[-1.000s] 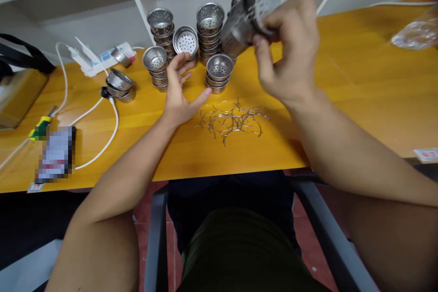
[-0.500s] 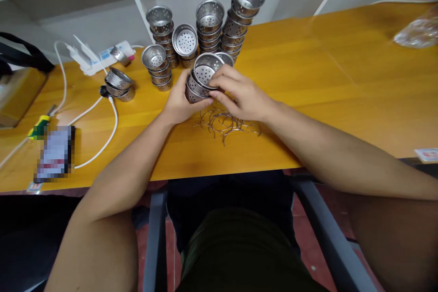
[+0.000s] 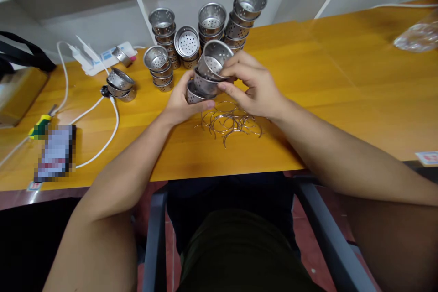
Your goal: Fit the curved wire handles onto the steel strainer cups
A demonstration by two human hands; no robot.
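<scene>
Several perforated metal cups are nested at a tilt between my hands, above the table. My right hand (image 3: pixel 256 84) pinches the rim of the upper perforated metal cup (image 3: pixel 212 65), thumb below and fingers at the right side. Under it sits a middle cup (image 3: pixel 205 85), partly inside a bottom cup (image 3: pixel 194 96). My left hand (image 3: pixel 180 101) curls round the bottom cup, with its thumb along the near side. Just below the cups lies a loose heap of thin curved metal wires (image 3: pixel 231 121).
Behind stand stacks of similar cups, among them a tall leaning stack (image 3: pixel 251 2) and a short stack (image 3: pixel 156 61). At left are a few cups (image 3: pixel 119 80), a power strip (image 3: pixel 111 57), white cables, a screwdriver (image 3: pixel 41 124) and a blurred phone-like object (image 3: pixel 54 153). A clear plastic bag (image 3: pixel 419 34) lies far right.
My right hand has moved slightly up and right, drawing the upper cups partly out of the bottom one. My left hand stays almost in place round the bottom cup.
</scene>
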